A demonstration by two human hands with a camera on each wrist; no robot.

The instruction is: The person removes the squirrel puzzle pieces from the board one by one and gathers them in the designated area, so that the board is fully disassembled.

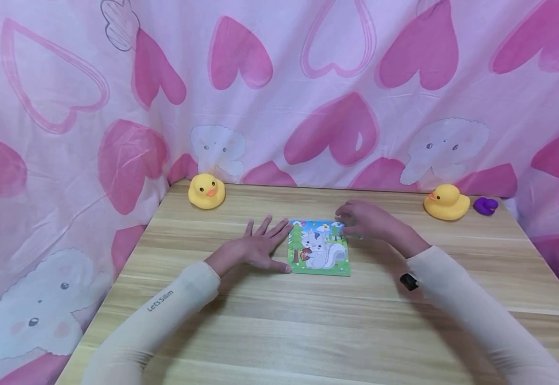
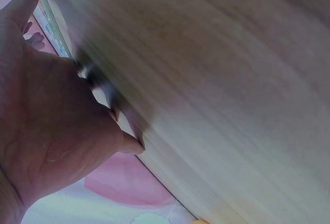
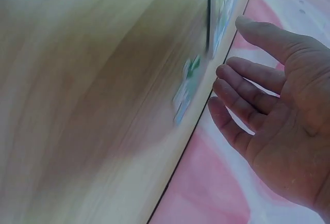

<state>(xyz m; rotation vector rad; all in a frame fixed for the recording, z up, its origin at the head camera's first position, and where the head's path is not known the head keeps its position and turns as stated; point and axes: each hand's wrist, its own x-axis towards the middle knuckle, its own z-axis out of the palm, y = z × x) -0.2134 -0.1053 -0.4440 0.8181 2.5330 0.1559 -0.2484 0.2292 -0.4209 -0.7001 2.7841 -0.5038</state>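
A square picture puzzle [image 1: 320, 251] with a grey squirrel holding an acorn lies flat on the wooden table. My left hand [image 1: 262, 246] is spread out flat, its thumb and fingertips at the puzzle's left edge. The palm of that left hand [image 2: 56, 115] fills the side of the left wrist view. My right hand [image 1: 368, 220] hovers over the puzzle's upper right corner and hides it. In the right wrist view, the fingers of the right hand [image 3: 289, 110] are loosely bent with nothing between them. A small printed puzzle piece [image 3: 185, 90] lies on the table beside the puzzle's right side.
A yellow rubber duck [image 1: 206, 191] sits at the table's back left corner. Another yellow duck [image 1: 446, 202] and a small purple duck [image 1: 486, 206] stand at the back right. Behind the wooden table [image 1: 284, 331] hangs a pink curtain [image 1: 269, 112] with hearts.
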